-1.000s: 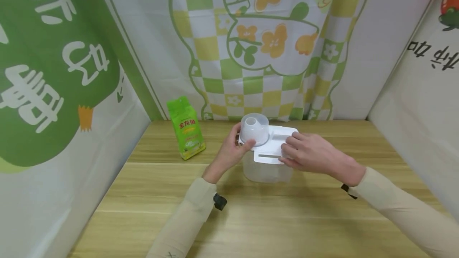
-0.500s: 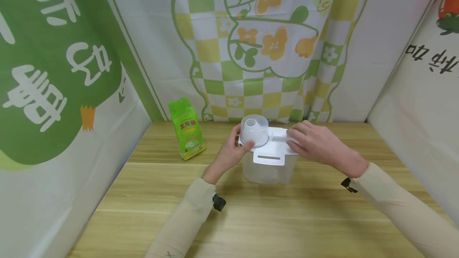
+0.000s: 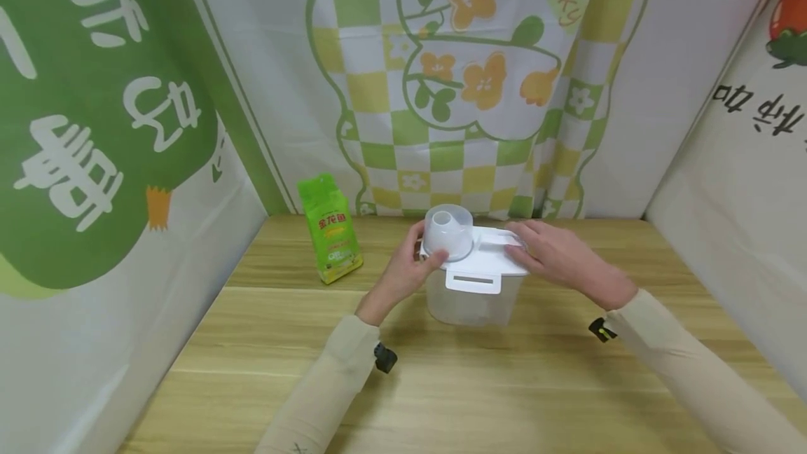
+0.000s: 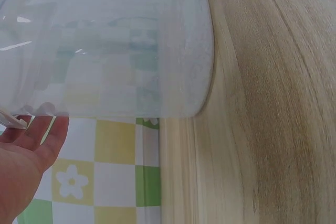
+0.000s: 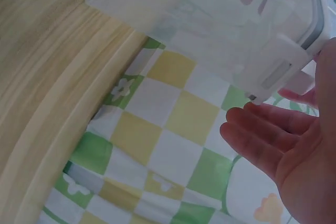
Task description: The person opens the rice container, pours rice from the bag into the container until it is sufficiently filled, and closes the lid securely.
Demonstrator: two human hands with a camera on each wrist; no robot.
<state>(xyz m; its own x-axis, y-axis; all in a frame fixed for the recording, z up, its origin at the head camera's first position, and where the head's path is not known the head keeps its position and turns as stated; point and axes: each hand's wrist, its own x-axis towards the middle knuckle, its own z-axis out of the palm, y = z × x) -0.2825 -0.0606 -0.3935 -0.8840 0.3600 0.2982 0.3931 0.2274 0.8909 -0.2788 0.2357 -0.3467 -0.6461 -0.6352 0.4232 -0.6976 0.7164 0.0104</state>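
A clear plastic storage container (image 3: 473, 307) stands upright on the table, with a white lid (image 3: 498, 259) on top. On the lid's left end sits a clear measuring cup (image 3: 449, 231). My left hand (image 3: 406, 265) grips that end, thumb on top by the cup and fingers round the far side. At the lid's right end is my right hand (image 3: 561, 254), its thumb against the top. In the right wrist view the fingers (image 5: 262, 153) of this hand are extended beside a slotted latch flap (image 5: 275, 69). A front latch flap (image 3: 474, 282) sticks outward.
A green upright bag (image 3: 330, 230) with red lettering stands at the back left of the wooden table (image 3: 441, 384). A checkered cloth (image 3: 466, 160) hangs behind the table. Printed cloth walls close in the left and right sides.
My right hand has moved from the lid's front flap to its right and far edge, and its fingers have straightened. The left hand keeps its grip; the container stays in place.
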